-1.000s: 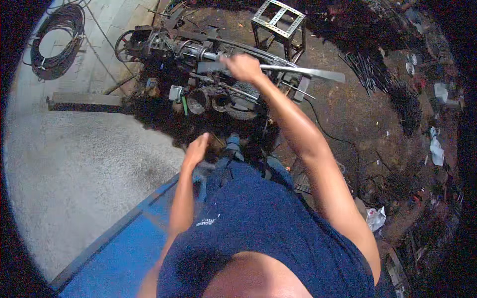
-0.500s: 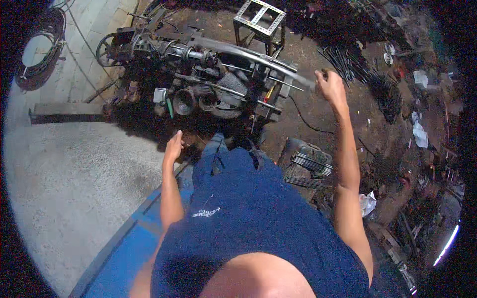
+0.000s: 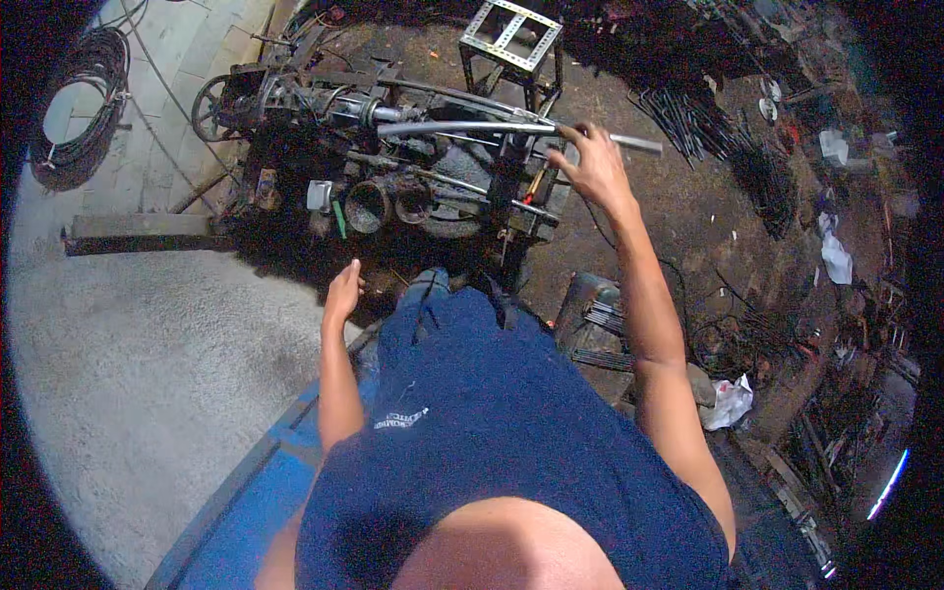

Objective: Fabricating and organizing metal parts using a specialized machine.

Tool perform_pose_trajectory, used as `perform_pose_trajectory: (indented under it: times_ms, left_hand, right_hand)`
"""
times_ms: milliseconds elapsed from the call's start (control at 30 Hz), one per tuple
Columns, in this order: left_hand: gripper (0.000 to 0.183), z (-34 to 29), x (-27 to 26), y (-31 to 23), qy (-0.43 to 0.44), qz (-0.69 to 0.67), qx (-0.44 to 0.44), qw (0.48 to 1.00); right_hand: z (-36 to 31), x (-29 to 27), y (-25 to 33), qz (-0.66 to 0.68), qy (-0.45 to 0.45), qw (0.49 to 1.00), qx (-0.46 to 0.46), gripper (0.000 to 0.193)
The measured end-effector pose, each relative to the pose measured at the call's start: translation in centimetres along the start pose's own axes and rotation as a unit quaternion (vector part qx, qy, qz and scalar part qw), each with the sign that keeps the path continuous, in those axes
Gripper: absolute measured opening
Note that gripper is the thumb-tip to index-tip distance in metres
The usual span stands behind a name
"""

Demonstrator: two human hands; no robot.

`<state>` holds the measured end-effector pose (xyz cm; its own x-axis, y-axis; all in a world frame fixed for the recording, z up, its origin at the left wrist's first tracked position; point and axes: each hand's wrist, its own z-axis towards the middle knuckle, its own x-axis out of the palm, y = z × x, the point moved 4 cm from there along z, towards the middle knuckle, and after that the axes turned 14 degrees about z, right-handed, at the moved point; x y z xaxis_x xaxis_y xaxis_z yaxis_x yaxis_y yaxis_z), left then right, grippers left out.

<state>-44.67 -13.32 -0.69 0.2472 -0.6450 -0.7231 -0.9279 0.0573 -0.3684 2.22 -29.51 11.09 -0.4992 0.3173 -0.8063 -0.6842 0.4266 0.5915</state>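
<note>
My right hand point(image 3: 595, 172) is closed around a long silvery metal rod point(image 3: 467, 128) near its right part. The rod's right end point(image 3: 637, 145) sticks out past my fingers. Its left end reaches the round spindle point(image 3: 364, 110) of a greasy lathe-like machine; whether it has entered the spindle I cannot tell. Low at my left side, my left hand point(image 3: 344, 292) hangs with loose, partly stretched fingers and nothing in it. Below the machine's spindle are two round metal cups or pipe mouths point(image 3: 369, 206), with a green stick point(image 3: 339, 219) beside them.
A handwheel point(image 3: 208, 108) sits at the machine's left end. Behind stands a perforated metal stand point(image 3: 511, 37). Dark rods point(image 3: 678, 123) lie piled on the floor at right; shorter rods point(image 3: 602, 317) rest in a tray near my right side. A cable coil point(image 3: 74, 147) is far left.
My right hand has moved left and the rod with it. The rod, slanted and blurred before, now lies nearly level with its left end at the spindle. My left hand stays put.
</note>
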Motion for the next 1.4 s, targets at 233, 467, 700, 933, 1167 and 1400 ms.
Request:
perform_pose_trajectory:
  times_ms: [233, 467, 700, 933, 1167, 1400]
  left_hand:
    - [0.057, -1.0, 0.5, 0.5, -0.005, -0.005, -0.005, 1.000]
    - [0.058, -2.9, 2.4, 2.8, 0.011, -0.023, -0.043, 0.999]
    - [0.057, -4.9, 3.2, 3.1, -0.012, -0.054, -0.044, 0.997]
    - [0.049, -6.3, 1.8, -2.1, -0.021, 0.000, -0.033, 0.999]
    - [0.037, -4.3, -3.6, -18.9, -0.293, 0.195, 0.306, 0.885]
    - [0.042, 3.5, -2.0, -31.3, -0.307, 0.290, 0.445, 0.790]
  right_hand:
    - [2.4, 1.8, -1.2, -0.049, -0.110, 0.990, -0.077, 0.035]
    - [0.9, 3.1, 0.5, -0.037, -0.210, 0.974, -0.078, 0.031]
    - [-1.4, 10.3, -5.4, 0.094, 0.107, 0.961, 0.239, 0.037]
    - [2.6, 15.2, -8.8, 0.001, 0.030, 0.996, 0.082, 0.049]
    - [4.3, 17.0, -9.0, -0.059, 0.010, 0.998, 0.019, 0.027]
    - [4.3, 18.0, -11.2, -0.062, 0.046, 0.997, 0.030, 0.029]
